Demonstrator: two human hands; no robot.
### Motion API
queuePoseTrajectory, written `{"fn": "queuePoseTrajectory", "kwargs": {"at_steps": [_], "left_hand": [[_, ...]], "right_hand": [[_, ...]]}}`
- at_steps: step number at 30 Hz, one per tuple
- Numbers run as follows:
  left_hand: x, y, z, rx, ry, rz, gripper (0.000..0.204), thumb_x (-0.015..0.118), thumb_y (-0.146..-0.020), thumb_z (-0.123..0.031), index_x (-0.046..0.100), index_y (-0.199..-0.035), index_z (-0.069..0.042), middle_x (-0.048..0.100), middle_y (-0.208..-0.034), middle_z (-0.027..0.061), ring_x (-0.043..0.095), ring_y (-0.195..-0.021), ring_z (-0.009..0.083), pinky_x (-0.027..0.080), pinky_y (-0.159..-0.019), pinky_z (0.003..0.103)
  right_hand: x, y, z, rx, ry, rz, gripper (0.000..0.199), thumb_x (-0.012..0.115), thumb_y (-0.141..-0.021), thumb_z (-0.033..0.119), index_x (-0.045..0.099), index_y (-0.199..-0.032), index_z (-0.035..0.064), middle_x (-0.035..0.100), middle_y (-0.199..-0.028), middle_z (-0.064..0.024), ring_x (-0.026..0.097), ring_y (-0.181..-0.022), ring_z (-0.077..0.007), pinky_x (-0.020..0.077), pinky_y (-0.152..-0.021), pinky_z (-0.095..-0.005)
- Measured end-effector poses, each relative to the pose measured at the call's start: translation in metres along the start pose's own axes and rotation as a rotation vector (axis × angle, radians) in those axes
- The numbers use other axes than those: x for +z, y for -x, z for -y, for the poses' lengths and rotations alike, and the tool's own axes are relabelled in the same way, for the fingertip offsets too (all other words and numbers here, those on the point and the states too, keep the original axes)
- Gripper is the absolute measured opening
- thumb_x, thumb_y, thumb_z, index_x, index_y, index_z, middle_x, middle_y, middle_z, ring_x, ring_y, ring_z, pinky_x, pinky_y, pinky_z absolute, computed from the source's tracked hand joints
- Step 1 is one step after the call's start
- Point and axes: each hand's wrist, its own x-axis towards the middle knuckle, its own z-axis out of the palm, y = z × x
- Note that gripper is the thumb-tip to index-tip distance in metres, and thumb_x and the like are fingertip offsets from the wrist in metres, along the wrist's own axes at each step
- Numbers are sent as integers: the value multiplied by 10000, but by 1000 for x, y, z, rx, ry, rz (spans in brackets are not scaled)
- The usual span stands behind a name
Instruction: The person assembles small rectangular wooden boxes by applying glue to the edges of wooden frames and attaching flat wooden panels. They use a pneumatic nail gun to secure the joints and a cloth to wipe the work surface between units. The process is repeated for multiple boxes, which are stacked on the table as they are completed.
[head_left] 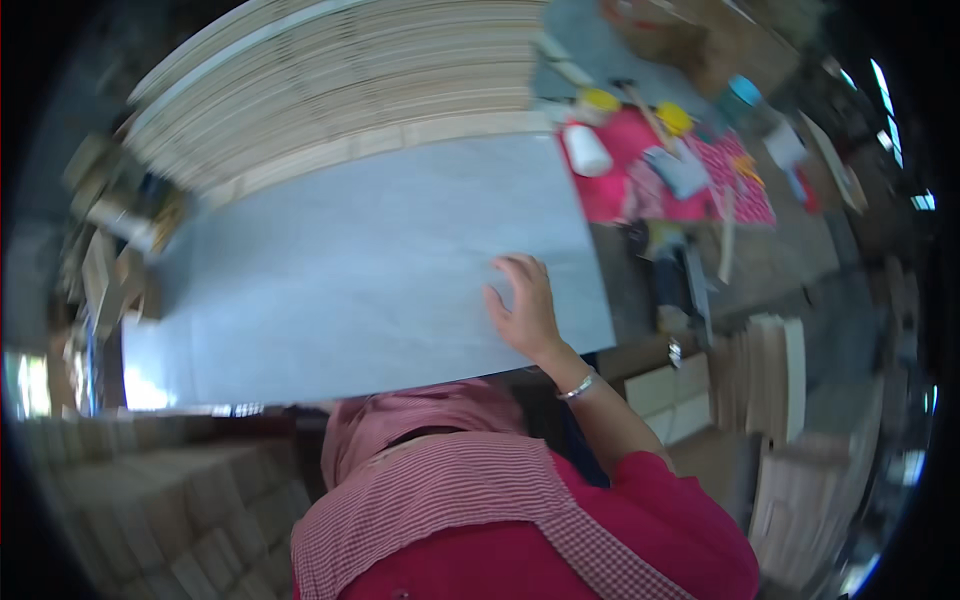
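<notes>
Large pale grey tile (370, 270) is lying flat across the middle of the view, in front of a stack of similar tiles (330, 90). Right hand (525, 305) is resting on the tile near its right edge, fingers spread apart and pressing flat, clamped on nothing; a bracelet (577, 387) is sitting at the wrist. Left hand is showing nowhere. Pink cloth (690, 175) with bottles (587, 150) is lying just right of the tile.

Slab (360, 270) before board stack (340, 90); bottles (588, 148) to its rt.
</notes>
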Motion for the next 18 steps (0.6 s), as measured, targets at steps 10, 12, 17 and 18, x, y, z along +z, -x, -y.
{"fn": "queuePoseTrajectory", "kwargs": {"at_steps": [10, 12, 17, 18], "left_hand": [[163, 166, -141, -345, 327, 623, 405, 522, -1074, -347, 707, -1135, 8, 705, -956, 82, 617, -813, 176, 523, -714, 327], [193, 190, -123, -278, 635, 716, 361, 552, -1066, -268, 688, -1165, 52, 686, -905, 86, 586, -828, 139, 520, -728, 324], [169, 182, -162, -303, 504, 743, 412, 616, -1048, -251, 559, -778, 54, 503, -606, 33, 462, -621, 65, 416, -552, 293], [165, 193, -156, -318, 488, 707, 433, 613, -1050, -245, 516, -742, 44, 487, -593, 38, 462, -614, 66, 408, -547, 293]], "right_hand": [[-144, -112, -203, 279, 638, -126, 586, 801, -814, 283, 591, -1305, 41, 698, -1094, -173, 673, -1061, -345, 546, -903, -462], [-165, -106, -280, 461, 154, 132, 541, 760, -819, 113, 583, -1321, 20, 685, -1210, -154, 678, -1094, -234, 579, -862, -385], [-162, -120, -315, 517, -206, -43, 427, 593, -845, -138, 579, -1264, -56, 669, -1266, -168, 698, -1116, -246, 583, -919, -323], [-140, -129, -274, 353, -22, -91, 425, 609, -849, -92, 584, -1271, -51, 670, -1266, -171, 688, -1125, -267, 562, -943, -348]]}}
